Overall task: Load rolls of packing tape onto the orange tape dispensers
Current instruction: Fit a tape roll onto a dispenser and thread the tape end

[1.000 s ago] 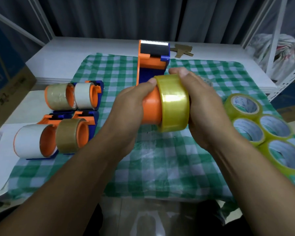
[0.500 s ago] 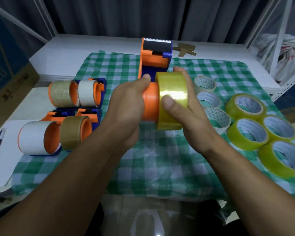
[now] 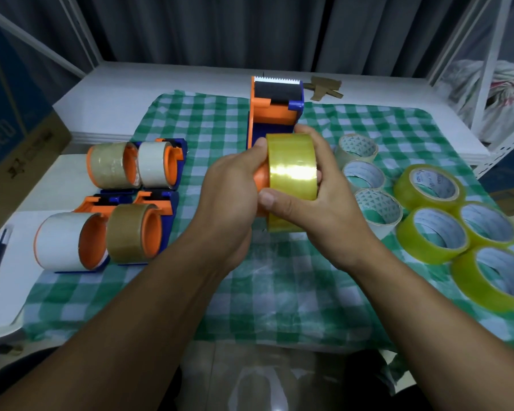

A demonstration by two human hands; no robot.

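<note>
Head view: right hand (image 3: 324, 209) wraps yellow tape roll (image 3: 291, 173), left hand (image 3: 229, 197) grips orange dispenser (image 3: 275, 114).

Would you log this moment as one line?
yellow tape roll on orange core; left hand grips core; right hand grips roll

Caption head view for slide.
Left hand grips the orange dispenser; right hand holds a yellow tape roll on its core.

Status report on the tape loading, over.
Left hand grips the orange core. Right hand grips the yellow tape roll, on that core. Nothing in the way.
</note>
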